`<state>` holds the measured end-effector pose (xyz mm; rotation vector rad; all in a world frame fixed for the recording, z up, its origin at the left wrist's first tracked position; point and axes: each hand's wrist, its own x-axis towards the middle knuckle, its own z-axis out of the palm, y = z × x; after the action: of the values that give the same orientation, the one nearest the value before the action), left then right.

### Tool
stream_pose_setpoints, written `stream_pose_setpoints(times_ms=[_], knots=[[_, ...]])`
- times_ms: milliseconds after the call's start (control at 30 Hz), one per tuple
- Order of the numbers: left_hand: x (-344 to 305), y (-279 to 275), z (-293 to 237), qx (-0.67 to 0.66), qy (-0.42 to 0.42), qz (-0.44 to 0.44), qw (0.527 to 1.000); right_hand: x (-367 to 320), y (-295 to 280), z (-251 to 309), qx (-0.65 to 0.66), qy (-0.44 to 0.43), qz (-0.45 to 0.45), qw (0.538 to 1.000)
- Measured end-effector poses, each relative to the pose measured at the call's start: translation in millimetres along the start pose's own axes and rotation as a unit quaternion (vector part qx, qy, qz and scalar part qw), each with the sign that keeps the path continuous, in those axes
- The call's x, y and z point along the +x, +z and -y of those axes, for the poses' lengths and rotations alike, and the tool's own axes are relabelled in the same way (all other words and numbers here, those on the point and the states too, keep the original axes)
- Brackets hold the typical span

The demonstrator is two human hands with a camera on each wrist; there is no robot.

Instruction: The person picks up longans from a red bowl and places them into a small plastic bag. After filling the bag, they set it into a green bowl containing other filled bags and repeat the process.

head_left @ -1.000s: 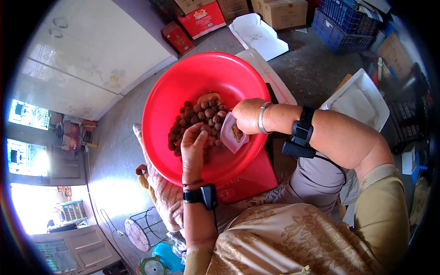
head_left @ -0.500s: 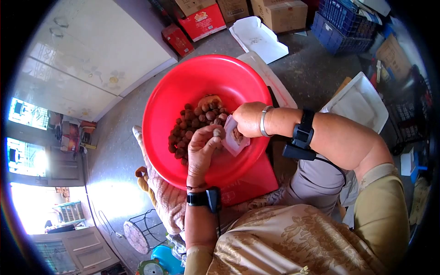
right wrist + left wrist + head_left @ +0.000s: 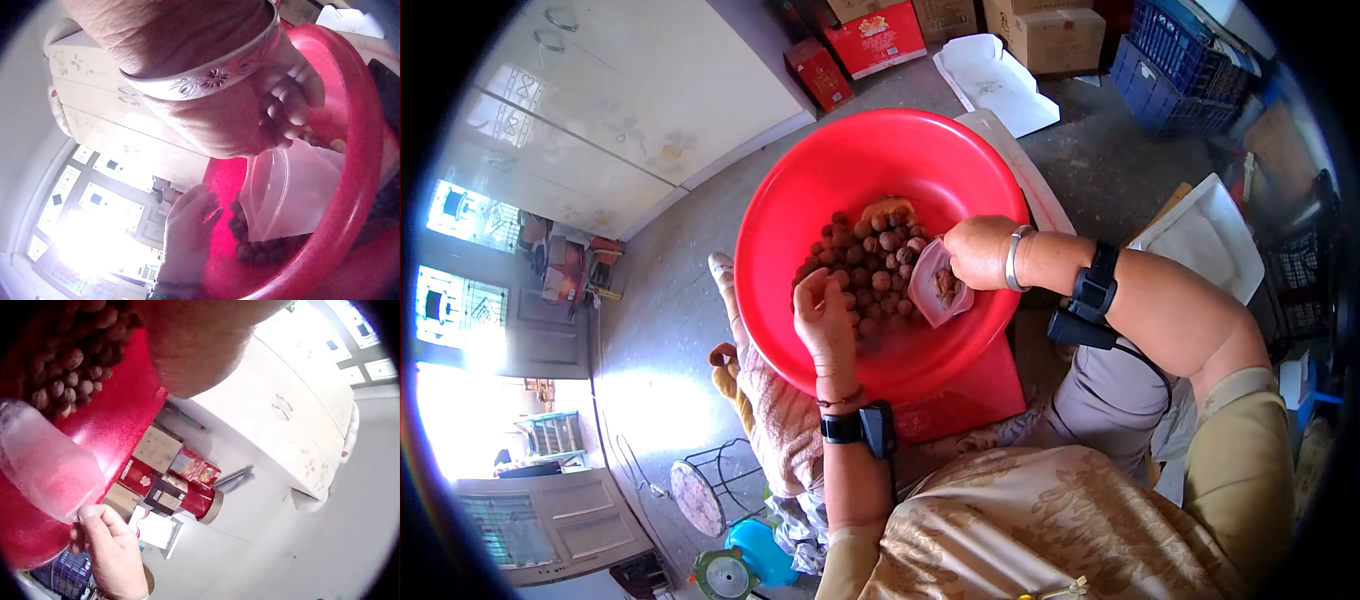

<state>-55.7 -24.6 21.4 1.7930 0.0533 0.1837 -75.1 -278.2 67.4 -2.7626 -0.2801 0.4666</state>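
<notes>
A clear pinkish plastic bag (image 3: 936, 302) with brown walnuts in its bottom hangs inside the red basin (image 3: 775, 215). My right hand (image 3: 977, 252) pinches the bag's top edge, and its fingers curl in at the rim in the right wrist view. Loose walnuts (image 3: 878, 262) lie heaped in the basin, left of the bag. Over the near left side of this heap is my left hand (image 3: 824, 325), fingers loosely bent and thumb apart, with no walnut visible between them. In the left wrist view the bag (image 3: 53, 465) hangs from the pinching right fingers.
The basin rests on a red box (image 3: 975, 395) in front of my lap. White trays (image 3: 1000, 85) and cardboard boxes (image 3: 1055, 42) sit beyond it, with blue crates (image 3: 1175, 75) at the back right. A pale cabinet (image 3: 600, 120) stands at the left, a stool (image 3: 698, 500) below it.
My left hand lifted a walnut from the heap toward the bag, then moved back left over the heap without one in sight. My right hand kept its grip on the bag. The head view shifted.
</notes>
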Motion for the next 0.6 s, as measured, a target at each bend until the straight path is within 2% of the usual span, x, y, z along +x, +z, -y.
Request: stream_pose_setpoints(times_ms=[67, 133, 167, 200, 233, 267, 300, 367, 433, 500, 533, 600], knots=[[4, -11, 4, 0.032, -0.003, -0.010, 0.999, -2, -2, 2, -0.005, 0.003, 0.003, 1.000], [5, -23, 14, 0.172, -0.013, 0.088, 0.981, -2, -2, 3, -0.010, 0.005, 0.006, 1.000], [10, -30, 32, 0.174, -0.014, 0.087, 0.981, -2, 0, 2, -0.011, 0.001, 0.002, 1.000], [17, -35, 61, 0.243, 0.055, 0.141, 0.958, -1, 0, 1, -0.013, -0.004, -0.003, 1.000], [18, -34, 59, 0.308, 0.123, 0.193, 0.923, -2, 1, 1, -0.013, -0.006, -0.002, 1.000], [13, -34, 59, 0.345, 0.056, 0.222, 0.910, -2, 1, 2, -0.009, -0.002, -0.004, 1.000], [11, -32, 65, 0.345, 0.054, 0.218, 0.912, -2, 1, 2, -0.006, -0.001, -0.006, 1.000], [9, -31, 79, 0.387, 0.097, 0.291, 0.869, -1, 3, 2, -0.012, -0.009, -0.008, 1.000], [8, -32, 87, 0.383, 0.106, 0.295, 0.869, 0, 2, 5, -0.023, -0.023, -0.008, 0.999], [4, -35, 94, 0.395, 0.161, 0.327, 0.843, 1, 0, 8, -0.015, 0.023, 0.024, 0.999], [4, -34, 99, 0.394, 0.156, 0.315, 0.849, 1, 5, 5, -0.010, -0.016, -0.004, 1.000], [7, -30, 107, 0.465, 0.167, 0.361, 0.791, 1, 9, 4, -0.018, -0.021, -0.009, 1.000]])
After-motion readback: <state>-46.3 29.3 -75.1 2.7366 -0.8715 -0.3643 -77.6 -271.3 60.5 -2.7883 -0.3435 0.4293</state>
